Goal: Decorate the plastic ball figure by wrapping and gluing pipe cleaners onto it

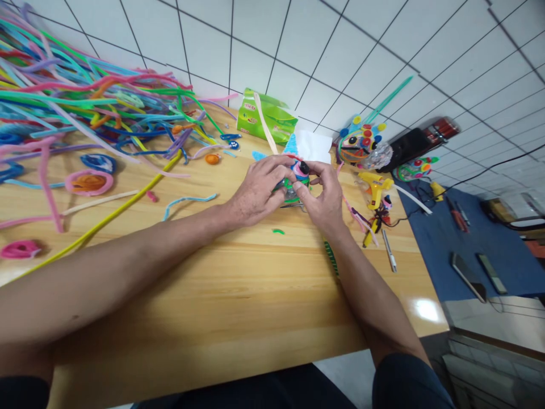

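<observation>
Both hands are closed around a small craft figure (291, 192), with green and blue bands around a clear body and a pink and black piece on top. My left hand (260, 186) grips its left side, fingers bent over it. On the right side, my right hand (324, 196) holds it with the thumb in front and the fingers curled behind. Much of the figure is hidden by the fingers. Just behind it show a light-blue fuzzy triangle (291, 144) and a white sheet of paper (315, 146). A short green pipe-cleaner piece (278, 231) lies in front of the hands.
A heap of coloured pipe cleaners (85, 108) fills the back left. A green tissue pack (268, 119) leans near the tiled wall. At right are a decorated figure (360, 142), a yellow glue gun (375, 188) with a cord, and a pen (389, 251). Phones (468, 275) lie farther right.
</observation>
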The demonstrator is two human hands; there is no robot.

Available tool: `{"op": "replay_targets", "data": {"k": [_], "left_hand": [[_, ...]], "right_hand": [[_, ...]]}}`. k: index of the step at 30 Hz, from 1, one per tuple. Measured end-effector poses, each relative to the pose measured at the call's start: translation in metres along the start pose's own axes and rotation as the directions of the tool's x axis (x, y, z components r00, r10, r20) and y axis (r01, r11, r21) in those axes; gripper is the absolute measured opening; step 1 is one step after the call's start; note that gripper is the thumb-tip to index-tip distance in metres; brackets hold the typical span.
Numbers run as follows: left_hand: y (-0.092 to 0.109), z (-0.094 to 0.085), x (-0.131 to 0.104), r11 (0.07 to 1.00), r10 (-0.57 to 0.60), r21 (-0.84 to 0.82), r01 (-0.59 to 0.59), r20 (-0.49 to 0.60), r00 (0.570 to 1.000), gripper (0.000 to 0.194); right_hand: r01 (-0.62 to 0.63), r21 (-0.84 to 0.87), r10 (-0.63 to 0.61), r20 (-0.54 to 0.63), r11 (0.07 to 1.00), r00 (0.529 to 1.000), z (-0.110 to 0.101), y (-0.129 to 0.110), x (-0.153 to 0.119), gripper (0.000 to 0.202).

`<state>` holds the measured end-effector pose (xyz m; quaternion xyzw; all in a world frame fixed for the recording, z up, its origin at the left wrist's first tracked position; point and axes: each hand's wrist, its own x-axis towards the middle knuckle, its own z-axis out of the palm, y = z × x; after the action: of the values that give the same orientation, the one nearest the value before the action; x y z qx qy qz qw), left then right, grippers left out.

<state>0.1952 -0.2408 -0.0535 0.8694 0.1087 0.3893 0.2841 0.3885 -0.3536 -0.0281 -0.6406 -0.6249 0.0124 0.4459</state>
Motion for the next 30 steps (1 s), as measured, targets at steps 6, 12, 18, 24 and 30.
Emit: {"op": "replay_targets", "data": {"k": [6,12,18,24,30], "left_hand": [[0.000,0.002,-0.001,1.000,0.001,0.007,-0.001,-0.021,1.000,0.028],[-0.001,0.002,0.000,1.000,0.002,0.014,-0.002,-0.017,1.000,0.025],[-0.001,0.000,0.000,0.999,0.038,0.010,-0.037,-0.025,0.999,0.024],[0.001,-0.001,-0.001,0.999,0.016,-0.041,-0.016,-0.010,1.000,0.043],[-0.012,0.007,-0.011,0.996,-0.080,-0.051,0.072,-0.173,0.982,0.078]], "right_hand": [[0.020,0.021,-0.020,-0.015,1.000,1.000,0.002,0.001,-0.001,0.040],[-0.111,0.120,0.108,0.031,0.987,0.994,0.002,0.007,0.001,0.054],[-0.227,0.274,0.222,0.050,0.934,0.974,0.011,0.025,0.000,0.095],[-0.275,0.379,0.226,0.168,0.884,0.959,0.020,0.029,0.000,0.086],[-0.299,0.418,0.273,0.122,0.858,0.954,0.025,0.029,-0.005,0.081]]}}
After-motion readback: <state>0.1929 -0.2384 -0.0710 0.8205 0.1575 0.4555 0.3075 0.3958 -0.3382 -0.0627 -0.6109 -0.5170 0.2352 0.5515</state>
